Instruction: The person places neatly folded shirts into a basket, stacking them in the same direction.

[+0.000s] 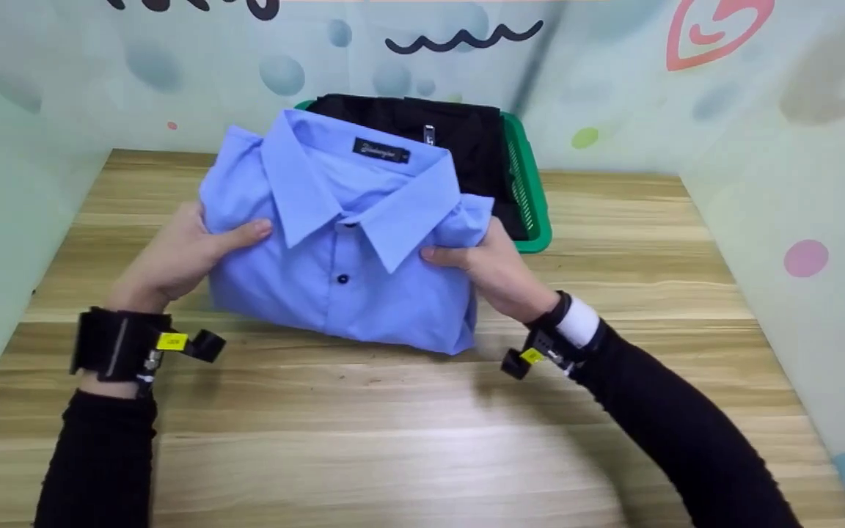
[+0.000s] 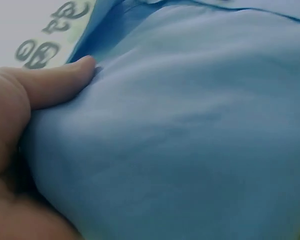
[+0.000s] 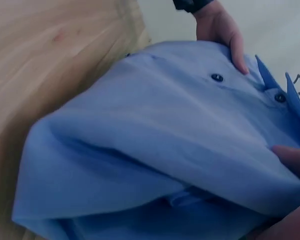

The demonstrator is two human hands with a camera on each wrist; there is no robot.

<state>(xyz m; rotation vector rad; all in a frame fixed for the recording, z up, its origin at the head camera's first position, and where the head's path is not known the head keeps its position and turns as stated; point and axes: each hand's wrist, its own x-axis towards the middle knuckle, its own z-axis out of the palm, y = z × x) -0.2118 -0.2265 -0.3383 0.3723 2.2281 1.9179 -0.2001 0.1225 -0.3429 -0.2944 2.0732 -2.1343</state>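
A folded light blue collared shirt (image 1: 393, 308) with dark buttons and a black neck label is held up between both hands, its collar toward the back wall. My left hand (image 1: 177, 253) grips its left side, thumb on the front and the other fingers hidden behind the cloth. On the opposite side my right hand (image 1: 503, 268) holds the shirt the same way, thumb across the front below the collar tip. In the left wrist view the left thumb (image 2: 65, 82) presses on the blue cloth. The right wrist view shows loose folds along the shirt's lower edge.
Behind the shirt stands a green plastic basket (image 1: 536, 198) against the back wall, with black cloth (image 1: 466, 136) in it. The wooden table (image 1: 393, 440) has patterned walls (image 1: 613, 88) at its back and both sides.
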